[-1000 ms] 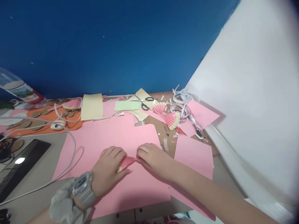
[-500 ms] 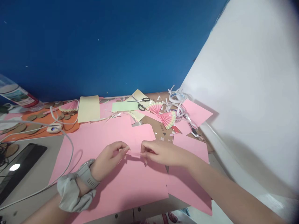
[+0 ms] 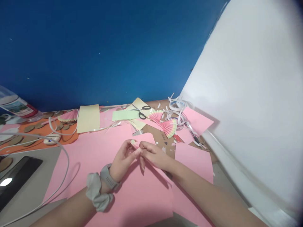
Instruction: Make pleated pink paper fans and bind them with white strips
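The head view shows a grey table [image 3: 50,161], with large pink sheets [image 3: 146,197] spread flat along its near part; they seem laid there to give the hands a smooth surface. Both forearms reach in from the lower corners and converge over the paper, the left wrist bent inward beneath a grey scrunchie [image 3: 96,189]. The left hand [image 3: 123,159] and right hand [image 3: 156,156] meet fingertip to fingertip, apparently a little above the sheets, judging by the shadow below. Two pleated fans [image 3: 168,127], joined at their narrow ends, rest beyond on brown cardboard, probably put aside to keep them uncrushed. Scissors [image 3: 140,110] lie open just beside them, perhaps parked within reach. Smallest is a pink-and-cream folded piece [image 3: 134,143] between the fingertips: each grip is closed to a pinch on it, likely so that its folds stay pressed together, though the fingers hide most of it.
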`<state>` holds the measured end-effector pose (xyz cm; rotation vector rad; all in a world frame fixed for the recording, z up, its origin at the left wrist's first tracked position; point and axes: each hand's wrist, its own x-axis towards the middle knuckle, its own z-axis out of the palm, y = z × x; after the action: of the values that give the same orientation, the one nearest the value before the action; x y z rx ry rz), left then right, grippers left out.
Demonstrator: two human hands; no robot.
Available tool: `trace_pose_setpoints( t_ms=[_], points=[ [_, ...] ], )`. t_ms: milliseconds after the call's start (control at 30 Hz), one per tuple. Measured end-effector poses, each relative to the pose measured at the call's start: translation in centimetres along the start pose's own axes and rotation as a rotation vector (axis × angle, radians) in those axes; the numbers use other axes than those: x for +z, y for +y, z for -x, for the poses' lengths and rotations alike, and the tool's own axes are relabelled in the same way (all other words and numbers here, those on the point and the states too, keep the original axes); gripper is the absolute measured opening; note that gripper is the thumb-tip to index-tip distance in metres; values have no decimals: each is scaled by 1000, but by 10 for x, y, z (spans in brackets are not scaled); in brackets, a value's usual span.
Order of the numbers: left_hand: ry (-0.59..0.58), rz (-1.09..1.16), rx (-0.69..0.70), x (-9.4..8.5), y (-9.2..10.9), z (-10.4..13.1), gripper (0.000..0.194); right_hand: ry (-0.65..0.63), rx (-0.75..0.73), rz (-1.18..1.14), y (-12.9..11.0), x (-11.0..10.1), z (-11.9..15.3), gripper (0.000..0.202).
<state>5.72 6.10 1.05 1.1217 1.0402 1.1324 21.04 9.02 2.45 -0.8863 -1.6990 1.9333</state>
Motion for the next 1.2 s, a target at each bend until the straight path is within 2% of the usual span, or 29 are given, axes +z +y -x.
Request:
trace_pose_setpoints(
  t_ms=[67,167,200,300,467,533,667,767,967,1200],
  points=[
    [-4,41,-18,1,1,3,22,-10,1,-17,3,4,-1,16],
    [27,102,-56,-2,1,7,42,-22,8,-15,6,8,0,16],
    [38,119,-69,-3,1,7,43,-28,9,-18,7,9,1,17],
    [58,172,-112,-7,-1,7,31,-60,6,-65,10,10,1,22],
    [92,198,-127,-7,-3,11,31,-35,-34,-98,18,10,4,25],
    [34,195,-127,-5,-4,13,35,-11,-26,-126,20,10,5,24],
    [-159,173,-161,-2,-6,16,19,-36,-16,-185,21,9,7,24],
    [-106,213,-168,-1,-4,14,19,-47,-11,-154,20,10,7,23],
    [-22,311,-236,-2,-1,9,26,38,53,49,18,15,6,25],
    [-43,338,-243,-5,-5,11,23,2,107,141,9,15,5,29]
  ],
)
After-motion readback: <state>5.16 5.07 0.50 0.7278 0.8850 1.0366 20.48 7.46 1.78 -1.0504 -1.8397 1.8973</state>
